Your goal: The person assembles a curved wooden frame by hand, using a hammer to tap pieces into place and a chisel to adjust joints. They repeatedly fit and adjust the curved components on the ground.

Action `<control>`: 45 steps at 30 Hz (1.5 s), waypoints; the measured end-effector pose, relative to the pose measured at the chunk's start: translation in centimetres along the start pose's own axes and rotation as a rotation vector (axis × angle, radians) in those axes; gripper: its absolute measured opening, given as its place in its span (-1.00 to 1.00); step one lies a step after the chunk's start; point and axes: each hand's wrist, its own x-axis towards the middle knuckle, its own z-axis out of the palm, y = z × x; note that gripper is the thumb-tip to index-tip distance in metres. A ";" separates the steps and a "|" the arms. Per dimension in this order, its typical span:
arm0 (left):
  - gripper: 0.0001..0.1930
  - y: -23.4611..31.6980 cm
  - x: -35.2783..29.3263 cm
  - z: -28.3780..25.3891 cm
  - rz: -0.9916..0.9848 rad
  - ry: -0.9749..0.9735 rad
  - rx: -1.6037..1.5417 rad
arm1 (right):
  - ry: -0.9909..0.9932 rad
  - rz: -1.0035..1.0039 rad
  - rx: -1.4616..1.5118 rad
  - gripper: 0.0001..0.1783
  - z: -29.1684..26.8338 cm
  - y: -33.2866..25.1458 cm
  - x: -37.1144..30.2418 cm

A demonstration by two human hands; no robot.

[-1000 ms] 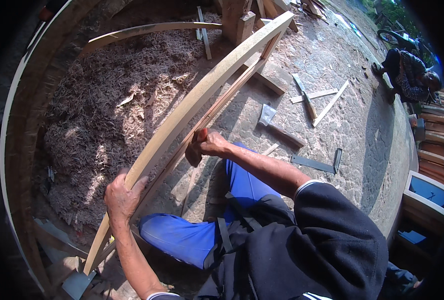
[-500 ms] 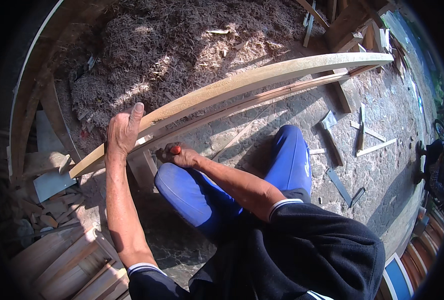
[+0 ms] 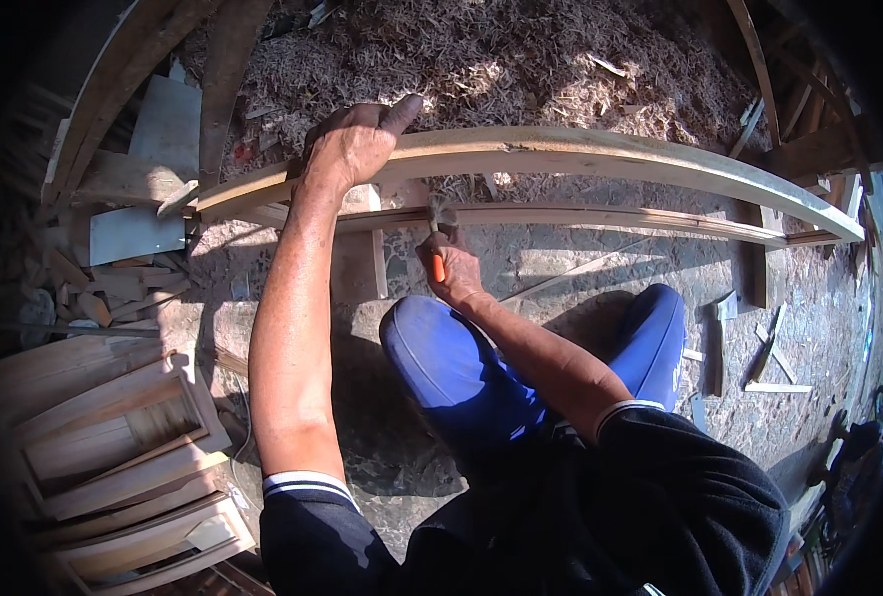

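Observation:
My left hand is closed over the upper edge of a long curved wooden beam, thumb pointing right along it. The beam arcs across the view in front of my knees. A straighter grooved wooden strip runs below it, on the side nearer me. My right hand is wrapped round a tool with an orange handle. The tool's greyish head overlaps the strip; it is blurred, so its kind and any contact are unclear.
Wood shavings are heaped beyond the beam. Support blocks stand under the strip. A hatchet-like tool and crossed wood slats lie at right. Wooden frames and offcuts fill the left.
The view has swung, so the beam lies more level. My right hand has risen from beside my knee to the strip with the orange-handled tool. My left hand still grips the beam.

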 end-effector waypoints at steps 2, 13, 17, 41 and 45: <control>0.12 0.0 0.0 0.3 -0.004 0.013 -0.016 | -0.009 -0.134 0.231 -0.74 4.6 -4.5 4.2; -0.03 -0.4 2.0 0.7 0.110 0.298 -0.112 | -0.182 0.020 0.230 -0.79 10.1 -4.0 8.7; -0.01 -0.6 2.9 1.5 0.073 0.395 -0.119 | -0.135 -0.045 1.441 -0.79 10.4 -5.6 9.1; -0.20 0.2 1.6 0.7 0.049 0.369 -0.114 | -0.308 -0.372 0.368 -0.75 6.7 -5.8 11.4; -0.21 0.0 3.0 1.4 0.054 0.392 -0.124 | -0.469 -0.621 0.353 -0.76 8.5 -11.1 11.5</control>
